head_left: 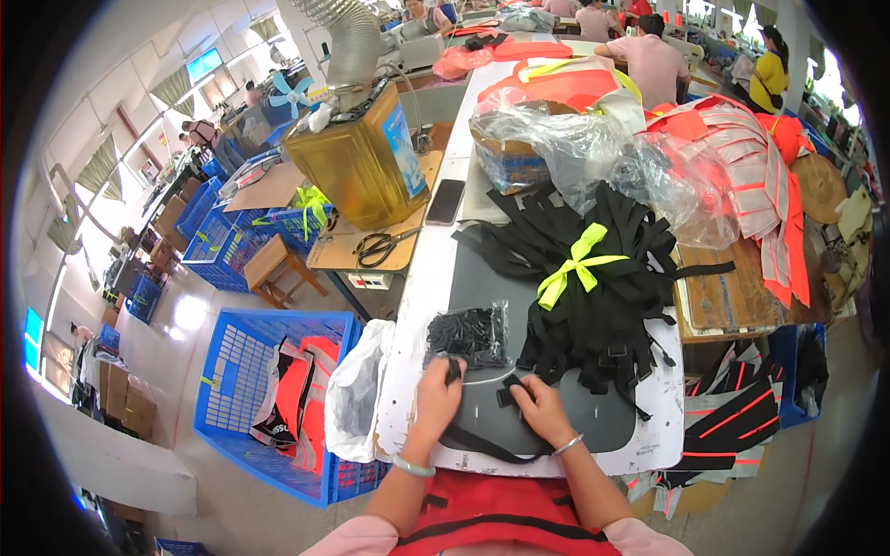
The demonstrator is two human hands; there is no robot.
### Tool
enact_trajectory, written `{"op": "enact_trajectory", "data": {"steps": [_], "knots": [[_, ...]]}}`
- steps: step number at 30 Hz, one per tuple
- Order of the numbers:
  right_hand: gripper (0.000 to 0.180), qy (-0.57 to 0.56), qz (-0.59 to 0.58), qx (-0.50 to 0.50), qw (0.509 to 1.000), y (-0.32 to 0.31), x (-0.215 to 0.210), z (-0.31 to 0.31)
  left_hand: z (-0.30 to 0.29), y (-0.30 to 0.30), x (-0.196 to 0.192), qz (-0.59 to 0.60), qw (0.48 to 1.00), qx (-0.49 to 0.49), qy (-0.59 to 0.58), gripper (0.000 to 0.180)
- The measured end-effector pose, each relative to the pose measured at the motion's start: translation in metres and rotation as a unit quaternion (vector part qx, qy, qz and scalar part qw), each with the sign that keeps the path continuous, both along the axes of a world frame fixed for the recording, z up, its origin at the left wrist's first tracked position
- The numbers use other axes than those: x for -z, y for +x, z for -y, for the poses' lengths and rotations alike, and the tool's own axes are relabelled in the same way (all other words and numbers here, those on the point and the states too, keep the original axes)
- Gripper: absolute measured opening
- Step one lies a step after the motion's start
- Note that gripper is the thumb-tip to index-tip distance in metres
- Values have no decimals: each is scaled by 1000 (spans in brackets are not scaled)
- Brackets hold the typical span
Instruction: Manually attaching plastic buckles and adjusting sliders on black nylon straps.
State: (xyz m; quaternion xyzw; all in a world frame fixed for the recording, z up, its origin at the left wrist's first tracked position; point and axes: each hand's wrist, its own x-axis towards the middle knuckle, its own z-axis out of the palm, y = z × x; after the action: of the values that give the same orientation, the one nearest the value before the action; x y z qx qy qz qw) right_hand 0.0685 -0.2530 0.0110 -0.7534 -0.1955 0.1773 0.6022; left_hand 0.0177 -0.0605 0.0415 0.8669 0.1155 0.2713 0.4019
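Observation:
My left hand point(438, 400) is closed on a small black piece at one end of a black webbing strap point(487, 448). Between the fingers of my right hand point(542, 410) is pinched another part of this strap, which loops down toward the table's near edge. Just beyond my left hand lies a clear plastic bag point(466, 335) full of small black parts, perhaps buckles. Past my right hand spreads a big bundle of black straps point(607, 315), tied with a bright yellow-green ribbon point(580, 267). A grey mat point(575, 428) lies under my hands.
A blue crate point(269, 463) with orange and grey pieces stands on the floor at left, beside a white plastic bag point(357, 398). Farther off are a phone point(446, 201), scissors point(382, 246), a gold tin point(357, 162) and orange vests point(742, 176). People sit working at the back.

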Motion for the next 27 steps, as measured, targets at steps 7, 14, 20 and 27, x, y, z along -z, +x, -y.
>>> {"op": "enact_trajectory", "data": {"steps": [7,14,20,27], "knots": [[16,-3,111,93,989,-9,20,-8,-18,34,16,-86,990,-41,105,27],[16,21,58,95,994,-6,27,-6,-26,42,13,-92,988,-22,118,25],[16,43,81,114,989,-5,21,-10,-34,56,4,-177,972,12,156,29],[15,40,82,109,990,-6,23,-7,-38,63,3,-215,964,31,155,28]]}}
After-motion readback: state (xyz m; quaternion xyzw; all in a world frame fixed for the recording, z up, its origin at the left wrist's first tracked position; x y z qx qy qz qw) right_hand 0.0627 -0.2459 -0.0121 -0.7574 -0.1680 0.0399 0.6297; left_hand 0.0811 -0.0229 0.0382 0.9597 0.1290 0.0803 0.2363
